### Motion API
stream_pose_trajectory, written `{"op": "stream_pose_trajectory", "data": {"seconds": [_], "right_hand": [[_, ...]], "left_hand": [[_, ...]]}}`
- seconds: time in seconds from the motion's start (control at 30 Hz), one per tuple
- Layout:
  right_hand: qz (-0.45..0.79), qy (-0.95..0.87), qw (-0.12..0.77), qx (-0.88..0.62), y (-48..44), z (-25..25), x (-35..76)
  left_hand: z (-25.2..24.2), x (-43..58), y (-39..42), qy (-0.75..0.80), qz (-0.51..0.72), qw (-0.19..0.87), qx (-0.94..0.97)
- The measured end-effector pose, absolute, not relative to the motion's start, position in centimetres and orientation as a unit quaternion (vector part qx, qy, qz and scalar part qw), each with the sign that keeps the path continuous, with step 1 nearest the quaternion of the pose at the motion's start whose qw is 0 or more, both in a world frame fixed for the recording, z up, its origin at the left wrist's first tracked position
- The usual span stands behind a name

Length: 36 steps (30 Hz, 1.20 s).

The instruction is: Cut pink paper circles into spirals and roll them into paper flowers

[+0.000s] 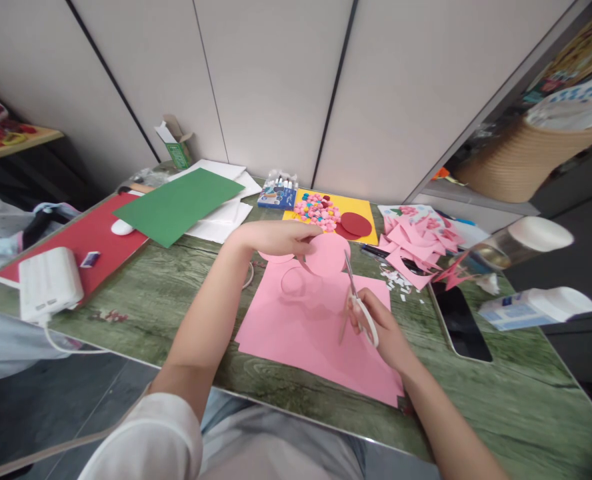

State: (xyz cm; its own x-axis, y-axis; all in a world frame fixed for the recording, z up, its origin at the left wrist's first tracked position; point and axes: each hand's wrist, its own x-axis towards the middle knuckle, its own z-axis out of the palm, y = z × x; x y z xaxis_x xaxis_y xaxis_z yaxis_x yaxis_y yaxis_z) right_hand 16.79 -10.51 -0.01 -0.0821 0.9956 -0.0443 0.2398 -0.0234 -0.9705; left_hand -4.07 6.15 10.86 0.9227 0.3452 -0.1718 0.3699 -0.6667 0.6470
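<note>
My left hand (281, 239) pinches a pink paper circle (330, 255) by its left edge, holding it above the table. White-handled scissors (363, 319) are in my right hand (379, 328), their blades pointing up at the circle's right edge. Whether the blades touch the paper I cannot tell. Beneath both hands lie pink paper sheets (296, 340), with a ring-like outline on the upper one. Another pink circle (276, 257) shows partly below my left hand.
Pink scraps (416, 243) pile up at the right, near a black phone (463, 323) and a white bottle (531, 307). Behind, a yellow sheet (369, 210) bears pompoms (319, 212) and red circles (356, 225). Green paper (179, 203) and a white power bank (51, 283) lie left.
</note>
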Motion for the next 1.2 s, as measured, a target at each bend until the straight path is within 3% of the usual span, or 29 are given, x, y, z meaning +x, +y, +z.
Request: {"op": "stream_pose_trajectory", "data": {"seconds": [0.57, 1.2], "right_hand": [[0.453, -0.575, 0.408, -0.546, -10.61, 0.13, 16.76], [0.462, -0.572, 0.405, -0.544, -10.55, 0.28, 16.80]], "left_hand": [[10.59, -3.31, 5.67, 0.186, -0.052, 0.350, 0.916], [10.61, -3.66, 6.23, 0.207, 0.032, 0.354, 0.911]]}}
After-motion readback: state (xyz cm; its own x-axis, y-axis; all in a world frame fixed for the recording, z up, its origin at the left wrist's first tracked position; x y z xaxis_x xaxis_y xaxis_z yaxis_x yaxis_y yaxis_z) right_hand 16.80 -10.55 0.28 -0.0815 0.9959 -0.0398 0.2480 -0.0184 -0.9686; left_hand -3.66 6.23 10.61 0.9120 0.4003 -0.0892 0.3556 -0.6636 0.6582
